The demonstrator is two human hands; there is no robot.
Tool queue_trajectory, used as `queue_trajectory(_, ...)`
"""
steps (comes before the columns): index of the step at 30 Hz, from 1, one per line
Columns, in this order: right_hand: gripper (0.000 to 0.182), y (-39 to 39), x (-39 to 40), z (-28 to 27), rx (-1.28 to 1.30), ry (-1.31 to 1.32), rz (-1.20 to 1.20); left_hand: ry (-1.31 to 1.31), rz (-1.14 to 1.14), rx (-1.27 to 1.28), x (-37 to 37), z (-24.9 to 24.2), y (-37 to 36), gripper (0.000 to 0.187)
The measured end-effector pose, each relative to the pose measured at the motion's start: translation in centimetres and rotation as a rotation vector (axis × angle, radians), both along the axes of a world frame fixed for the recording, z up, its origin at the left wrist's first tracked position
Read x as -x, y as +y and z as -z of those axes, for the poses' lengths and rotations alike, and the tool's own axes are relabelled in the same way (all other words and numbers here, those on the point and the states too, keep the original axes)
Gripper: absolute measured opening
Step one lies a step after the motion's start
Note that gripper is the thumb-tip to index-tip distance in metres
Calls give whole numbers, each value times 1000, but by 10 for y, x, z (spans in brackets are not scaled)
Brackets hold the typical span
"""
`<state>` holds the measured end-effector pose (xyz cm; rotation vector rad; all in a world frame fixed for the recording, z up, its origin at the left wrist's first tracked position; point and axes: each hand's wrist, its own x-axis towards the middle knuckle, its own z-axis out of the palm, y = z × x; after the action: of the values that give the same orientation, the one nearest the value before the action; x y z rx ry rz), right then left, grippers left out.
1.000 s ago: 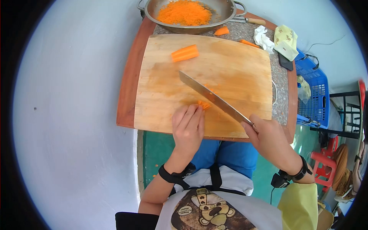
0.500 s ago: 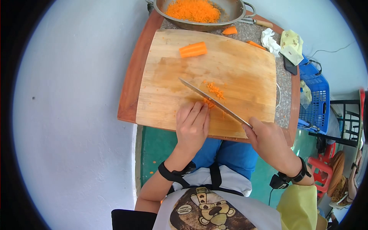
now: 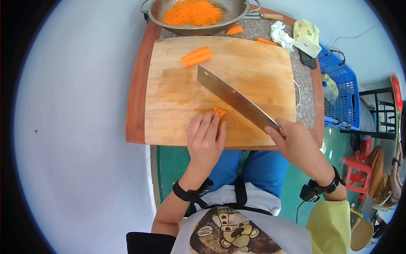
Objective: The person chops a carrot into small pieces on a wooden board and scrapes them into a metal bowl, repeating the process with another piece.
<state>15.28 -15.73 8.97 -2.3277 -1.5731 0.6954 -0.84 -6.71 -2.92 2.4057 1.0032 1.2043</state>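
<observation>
My right hand is wrapped round the handle of a kitchen knife. The broad blade is tilted, its flat side showing, and it slants up and left over the wooden cutting board. Near the board's front edge, my left hand has its fingers bent and pressed onto thin carrot strips, whose ends stick out past the fingertips. The blade is apart from those fingers. A thick cut carrot piece lies further back on the board. Whatever lies behind the blade is hidden.
Behind the board stands a metal pan holding finely chopped carrot. Carrot ends, a wooden-handled tool, crumpled tissue and a phone lie around it. Blue baskets stand at right; a wall is left.
The knife has risen off the strips, and its blade has turned to show its flat side. Chopped carrot bits seen beside it earlier are out of sight. The whole view has shifted slightly.
</observation>
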Motion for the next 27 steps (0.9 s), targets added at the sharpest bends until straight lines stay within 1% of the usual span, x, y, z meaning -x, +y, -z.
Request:
queue_trajectory(3, 22, -9, 5, 3, -31, -47, -37, -6, -9, -6, 0, 6, 1, 18)
queue_trajectory(7, 23, -13, 8, 11, -54, -32, -24, -12, -15, 2, 0, 5, 2, 18)
queue_trajectory(9, 22, -13, 7, 10, -67, -72, 0, -38, -2, -14, 0, 6, 3, 18)
queue_trajectory(13, 22, -13, 5, 9, -50, -83, -28, -42, -14, -41, -1, 12, 2, 19)
queue_trajectory(15, 23, -13, 4, 11, -53, -109, -79, -26, -22, -43, -1, 12, 2, 19)
queue_trajectory(18, 24, -9, 4, 11, 11, -152, -91, -30, -30, -28, -1, 8, 2, 19)
queue_trajectory(22, 24, -8, 12, 22, 6, -148, -88, -32, -26, -31, -2, 9, 2, 19)
queue_trajectory(24, 24, -5, 15, 27, -78, -177, -115, -38, -30, -34, -2, 10, 2, 18)
queue_trajectory(25, 24, -4, 13, 25, -80, -177, -110, -38, -26, -36, -1, 10, 1, 18)
queue_trajectory(27, 24, 0, 9, 16, -55, -49, -43, -54, -23, -29, -2, 9, 2, 17)
